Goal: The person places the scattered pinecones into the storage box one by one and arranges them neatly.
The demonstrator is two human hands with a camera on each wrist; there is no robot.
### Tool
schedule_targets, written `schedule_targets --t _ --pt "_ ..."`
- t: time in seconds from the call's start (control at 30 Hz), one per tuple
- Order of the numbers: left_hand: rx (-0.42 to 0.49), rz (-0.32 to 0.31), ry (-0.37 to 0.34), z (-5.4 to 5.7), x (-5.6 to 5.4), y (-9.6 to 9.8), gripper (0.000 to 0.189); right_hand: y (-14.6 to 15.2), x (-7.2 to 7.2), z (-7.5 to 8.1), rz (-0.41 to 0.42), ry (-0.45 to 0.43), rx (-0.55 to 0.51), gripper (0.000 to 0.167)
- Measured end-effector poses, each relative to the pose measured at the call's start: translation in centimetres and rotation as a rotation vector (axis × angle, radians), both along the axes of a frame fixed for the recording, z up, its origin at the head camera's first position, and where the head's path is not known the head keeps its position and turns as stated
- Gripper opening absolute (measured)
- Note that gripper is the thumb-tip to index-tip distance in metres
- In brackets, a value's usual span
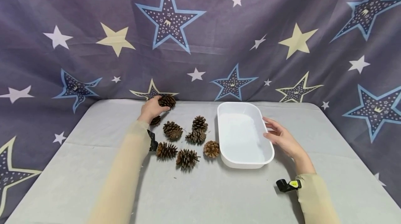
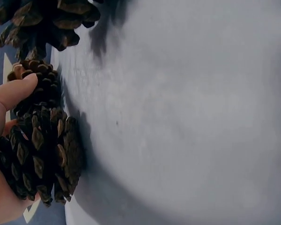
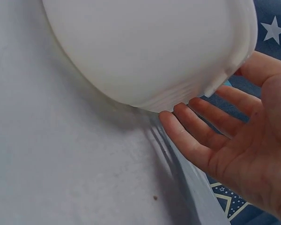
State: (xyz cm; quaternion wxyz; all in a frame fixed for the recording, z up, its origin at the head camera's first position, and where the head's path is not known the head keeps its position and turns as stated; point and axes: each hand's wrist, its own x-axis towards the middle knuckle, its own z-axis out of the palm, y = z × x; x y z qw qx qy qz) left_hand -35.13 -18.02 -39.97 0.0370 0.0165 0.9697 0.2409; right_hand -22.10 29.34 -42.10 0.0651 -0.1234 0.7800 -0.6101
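Observation:
My left hand [image 1: 151, 108] grips a brown pine cone [image 1: 167, 101] by the far edge of the table, the thumb [image 2: 25, 86] lying on its scales. Another pine cone [image 1: 155, 121] sits partly hidden under that hand. In the left wrist view a pine cone [image 2: 42, 154] shows large before the palm. My right hand [image 1: 282, 138] is at the right side of a white rectangular basin [image 1: 242, 133]. Its nearly straight fingers [image 3: 187, 136] touch the outer wall, and the thumb is at the rim, its tip hidden in the right wrist view. No pine cones lie inside the basin.
Several more pine cones lie left of the basin: one [image 1: 172, 130] near my left wrist, one [image 1: 187, 159] toward the front, one [image 1: 211, 149] close to the basin's wall. A star-patterned cloth [image 1: 200, 36] hangs behind the grey-covered table [image 1: 203, 196].

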Motion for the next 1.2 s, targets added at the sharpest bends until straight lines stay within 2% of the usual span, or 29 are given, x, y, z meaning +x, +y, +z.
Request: schedule_targets --t 0.17,0.33,0.47,0.63,0.93,1.2 --pt "-0.003 0.021 0.049 -0.1 -0.1 0.3 0.068 0.1 -0.1 0.0 -0.011 0.005 0.003 0.063" --pt "0.04 0.041 0.094 0.0 0.2 0.3 0.061 0.2 -0.3 0.0 -0.02 0.005 0.015 0.063" --pt "0.074 0.017 0.138 0.4 0.4 0.1 0.056 0.3 -0.3 0.1 -0.014 -0.006 0.011 0.064" --pt "0.069 -0.026 0.208 0.7 0.4 -0.1 0.054 0.3 -0.5 0.3 -0.003 -0.011 0.003 0.064" --pt "0.12 -0.06 0.231 2.2 1.3 0.3 0.055 0.3 -0.4 0.4 0.018 -0.012 0.021 0.066" --pt "0.136 -0.087 0.247 2.4 2.3 0.3 0.058 0.2 -0.1 0.3 0.004 -0.014 0.051 0.067"
